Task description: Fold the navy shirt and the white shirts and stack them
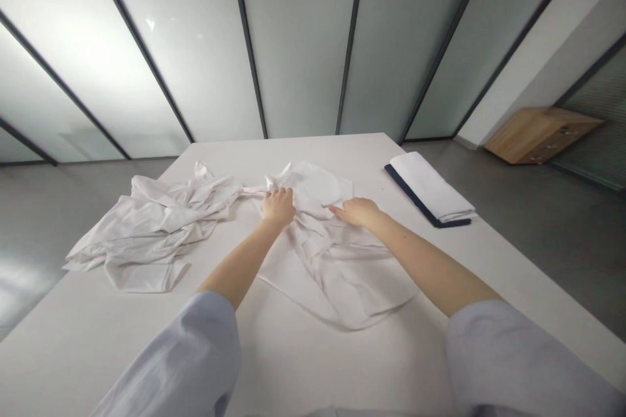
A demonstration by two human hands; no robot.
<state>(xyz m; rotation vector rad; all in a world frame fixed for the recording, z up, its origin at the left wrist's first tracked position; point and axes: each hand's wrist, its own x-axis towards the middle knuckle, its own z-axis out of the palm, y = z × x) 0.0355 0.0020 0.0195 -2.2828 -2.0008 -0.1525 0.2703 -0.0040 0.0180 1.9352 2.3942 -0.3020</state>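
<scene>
Found at mid-worktop (342,368): one creased white garment (337,267), lying loose, lower part fanned out toward the near side. Left hand (279,207) closed over a bunch of its cloth, by appearance gripping. Right hand (359,212) at the upper right portion, forefinger extended; pinch or mere contact not determinable from this angle. Running leftward from the left hand, a narrow strip of cloth (252,193); attachment to the neighbouring white heap (166,215) not ascertainable. Said heap crumpled, reaching the left edge. At the right edge, a folded white cloth (430,186) on a navy cloth (419,202), apart from both hands.

Judged in hand: adjustment of loose fabric. Advised: keep the left hold light and steady as an anchor; lay the right fingers flat rather than pressing with one tip; work creases outward, from the gathered centre toward the hem. Check the strip for snags before any pull, to avoid dragging the heap along.
</scene>
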